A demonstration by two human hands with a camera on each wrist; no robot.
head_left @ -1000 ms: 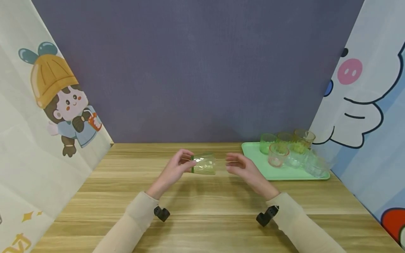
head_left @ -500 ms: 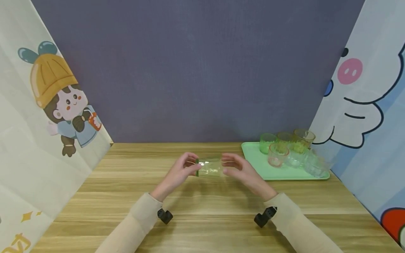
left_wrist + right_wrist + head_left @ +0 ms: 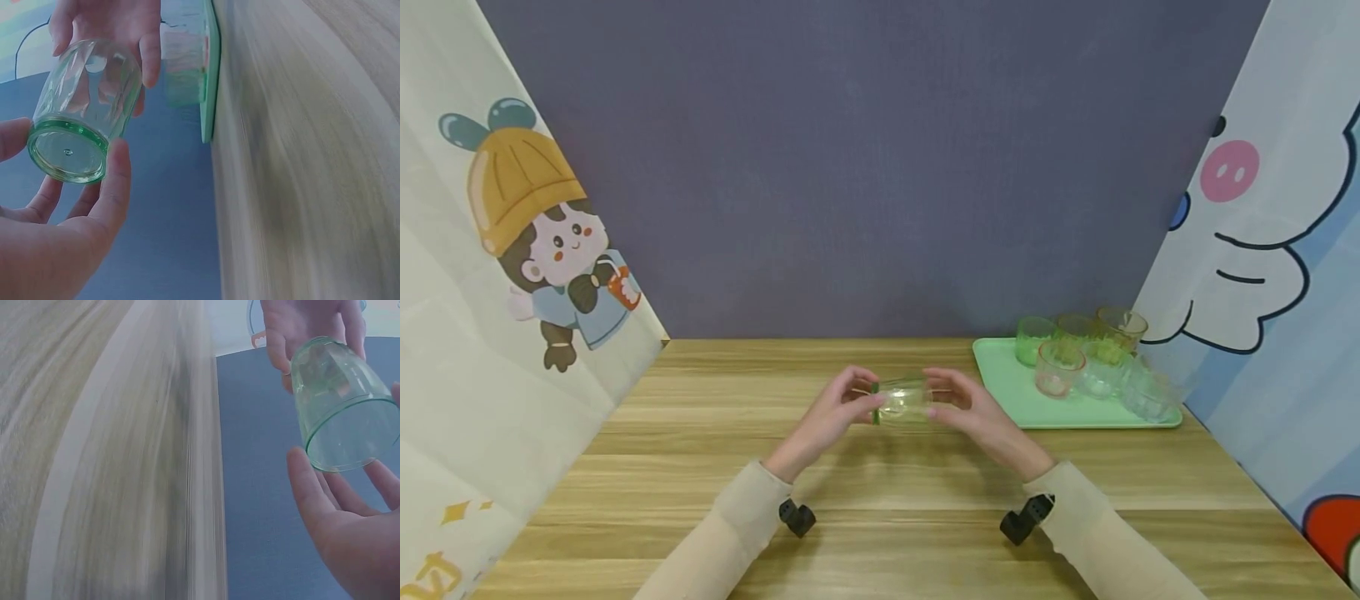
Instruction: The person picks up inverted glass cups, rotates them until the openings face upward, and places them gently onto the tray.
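A see-through green drinking glass (image 3: 904, 402) lies sideways in the air over the wooden table, between both hands. My left hand (image 3: 837, 406) grips its thick base, thumb on the near side and fingers behind. At the other end, my right hand (image 3: 972, 410) holds the open rim between thumb and fingertips. The left wrist view shows the round base of the glass (image 3: 67, 152) facing the camera, with finger and thumb at its edge. In the right wrist view, the mouth of the glass (image 3: 353, 434) faces the camera, with fingertips around the rim.
At the back right stands a light green tray (image 3: 1026, 408) bearing several glasses, among them a pink-rimmed glass (image 3: 1060, 371), a green glass (image 3: 1034, 342) and an amber glass (image 3: 1122, 327). A dark panel (image 3: 865, 183) closes the table's back edge; printed cloths hang on both sides.
My left hand has carried the glass a little to the right. My right hand has moved slightly left and nearer, and its fingers have come onto the rim.
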